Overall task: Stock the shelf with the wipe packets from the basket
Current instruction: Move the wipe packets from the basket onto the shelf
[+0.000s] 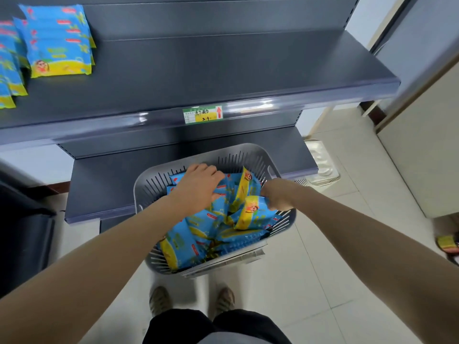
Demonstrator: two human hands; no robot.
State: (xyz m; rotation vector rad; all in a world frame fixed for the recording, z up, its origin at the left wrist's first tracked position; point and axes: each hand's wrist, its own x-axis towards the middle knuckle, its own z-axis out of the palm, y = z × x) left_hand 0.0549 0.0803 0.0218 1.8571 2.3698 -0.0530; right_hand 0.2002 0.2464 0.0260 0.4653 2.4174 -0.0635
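view: single, head-worn | facing: forward and steeply down | near: basket (142,192) close below, shoes (160,300) at near edge | far: shelf (223,65) ahead

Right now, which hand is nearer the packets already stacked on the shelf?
Left. The left hand is in the basket, below and right of the shelf packets; the right hand grips a packet farther right, at the basket's right side.

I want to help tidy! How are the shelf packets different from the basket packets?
The shelf packets sit in neat overlapping rows; the basket packets lie jumbled in a heap. Nothing touches the shelf packets; the left hand and right hand are on the basket packets. Both are the same blue-and-yellow.
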